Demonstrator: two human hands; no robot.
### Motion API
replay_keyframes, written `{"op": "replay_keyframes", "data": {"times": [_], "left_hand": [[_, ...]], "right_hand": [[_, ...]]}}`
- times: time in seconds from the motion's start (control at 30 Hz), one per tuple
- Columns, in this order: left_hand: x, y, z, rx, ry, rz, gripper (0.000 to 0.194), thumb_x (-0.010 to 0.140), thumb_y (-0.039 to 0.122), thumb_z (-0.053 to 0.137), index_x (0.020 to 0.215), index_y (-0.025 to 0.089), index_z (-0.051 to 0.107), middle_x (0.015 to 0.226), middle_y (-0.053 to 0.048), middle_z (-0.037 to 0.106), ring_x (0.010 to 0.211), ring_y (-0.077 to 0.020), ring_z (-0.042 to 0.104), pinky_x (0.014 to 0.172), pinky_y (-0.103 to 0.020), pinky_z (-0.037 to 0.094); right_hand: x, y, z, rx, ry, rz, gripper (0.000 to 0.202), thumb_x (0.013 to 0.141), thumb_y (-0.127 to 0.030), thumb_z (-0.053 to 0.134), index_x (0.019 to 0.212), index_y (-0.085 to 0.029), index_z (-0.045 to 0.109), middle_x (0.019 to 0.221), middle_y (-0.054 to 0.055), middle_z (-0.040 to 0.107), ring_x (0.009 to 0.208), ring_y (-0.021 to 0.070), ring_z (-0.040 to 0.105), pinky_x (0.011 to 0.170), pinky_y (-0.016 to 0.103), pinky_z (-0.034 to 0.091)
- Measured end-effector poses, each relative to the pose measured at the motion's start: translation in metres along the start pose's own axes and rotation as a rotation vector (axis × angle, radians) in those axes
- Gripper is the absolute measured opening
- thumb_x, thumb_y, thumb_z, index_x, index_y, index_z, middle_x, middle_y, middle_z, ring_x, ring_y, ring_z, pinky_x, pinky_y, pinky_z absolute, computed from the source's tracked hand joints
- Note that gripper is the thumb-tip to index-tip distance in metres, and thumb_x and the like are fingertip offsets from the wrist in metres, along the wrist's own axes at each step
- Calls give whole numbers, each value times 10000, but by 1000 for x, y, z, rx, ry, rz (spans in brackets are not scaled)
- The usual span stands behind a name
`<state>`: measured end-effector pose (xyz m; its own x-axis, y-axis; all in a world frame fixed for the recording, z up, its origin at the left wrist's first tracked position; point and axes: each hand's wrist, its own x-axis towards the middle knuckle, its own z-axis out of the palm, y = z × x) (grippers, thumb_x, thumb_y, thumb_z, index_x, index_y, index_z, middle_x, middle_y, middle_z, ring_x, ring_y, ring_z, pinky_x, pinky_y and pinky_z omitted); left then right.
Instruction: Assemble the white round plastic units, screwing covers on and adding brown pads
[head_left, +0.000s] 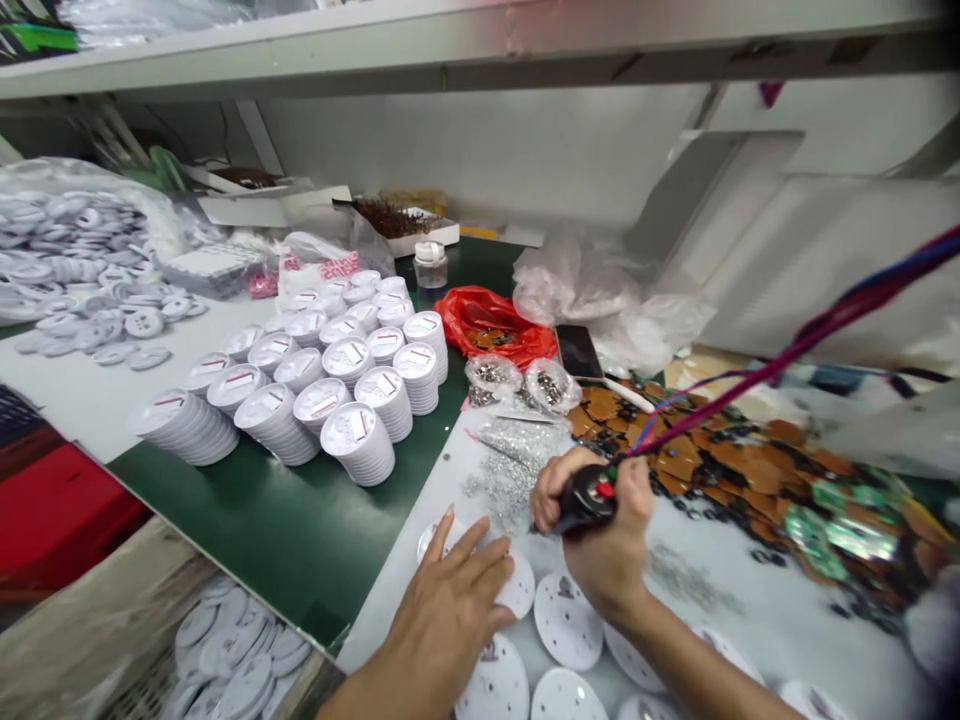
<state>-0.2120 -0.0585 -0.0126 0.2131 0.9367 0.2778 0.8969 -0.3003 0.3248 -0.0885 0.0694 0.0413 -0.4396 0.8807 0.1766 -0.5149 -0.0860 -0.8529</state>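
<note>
My right hand (611,560) is wrapped round a black electric screwdriver (585,500) with a red button. Twisted red and blue wires (757,370) run from its top toward the upper right. Its tip points left, near a pile of tiny silver screws (517,450). With fingers spread, my left hand (450,610) lies over white round plastic discs; one disc (517,590) shows partly beneath its fingertips. More discs with small holes, such as this disc (568,620), lie on the white worktop in front of me, partly hidden by my forearms.
Several stacks of white discs (358,445) stand on the green mat (300,540) at left. Behind the screws are two small bags of metal parts (493,380) and a red bag (495,325). Brown boards (720,460) cover the right side. A shelf (450,50) crosses overhead.
</note>
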Motion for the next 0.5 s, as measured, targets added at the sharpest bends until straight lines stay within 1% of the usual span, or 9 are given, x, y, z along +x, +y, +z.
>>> {"op": "replay_keyframes", "data": {"times": [0.07,0.13,0.2,0.23,0.3,0.37,0.47,0.5], "left_hand": [[1,-1,-5,-78,-14,-28,288,1010,306,573,1266,189,631,1333,-49,696,1324,-343,567,1135,-681,363],[3,1,-10,-157,24,-88,248,992,225,596,1233,191,645,1281,-55,712,1316,-334,564,1148,-666,336],[9,3,-17,-219,59,-166,254,958,135,621,1205,185,658,1176,-67,714,1209,-307,614,1134,-633,341],[13,4,-21,-239,65,-202,262,943,110,635,1192,184,665,1118,-67,704,1131,-291,631,1099,-610,371],[23,5,-24,-259,62,-250,267,918,110,677,1171,193,678,1037,-59,679,1007,-268,624,985,-543,440],[32,6,-22,-270,64,-260,248,894,139,726,1131,200,691,995,-48,672,955,-258,602,892,-474,453],[40,7,-13,-321,102,-254,99,880,150,756,949,188,697,897,-7,673,888,-214,591,880,-422,413],[42,7,-10,-345,117,-254,80,883,148,755,889,182,682,868,5,667,869,-198,587,881,-407,402]], "right_hand": [[5,8,-1,-3,-4,16,585,939,-666,425,655,-204,643,493,-3,523,432,125,478,434,257,368],[7,8,0,-2,-8,27,589,939,-669,422,651,-204,639,487,-5,521,429,125,478,433,257,368],[6,1,2,4,-18,30,595,924,-689,430,642,-206,635,479,-7,516,418,125,474,429,258,368],[4,-5,4,9,-30,30,603,916,-701,429,639,-207,635,477,-6,514,415,127,475,426,261,368],[1,-17,8,22,-57,23,623,904,-724,423,634,-207,642,474,-4,507,418,132,476,427,268,381],[-3,-29,13,30,-74,12,635,895,-737,428,627,-206,651,468,-4,494,427,134,470,436,272,397],[-8,-40,18,39,-87,6,634,877,-749,447,619,-212,663,453,-7,478,427,134,450,428,268,395],[-9,-42,19,42,-92,5,631,873,-751,451,622,-214,667,450,-8,476,423,133,443,418,265,387]]}}
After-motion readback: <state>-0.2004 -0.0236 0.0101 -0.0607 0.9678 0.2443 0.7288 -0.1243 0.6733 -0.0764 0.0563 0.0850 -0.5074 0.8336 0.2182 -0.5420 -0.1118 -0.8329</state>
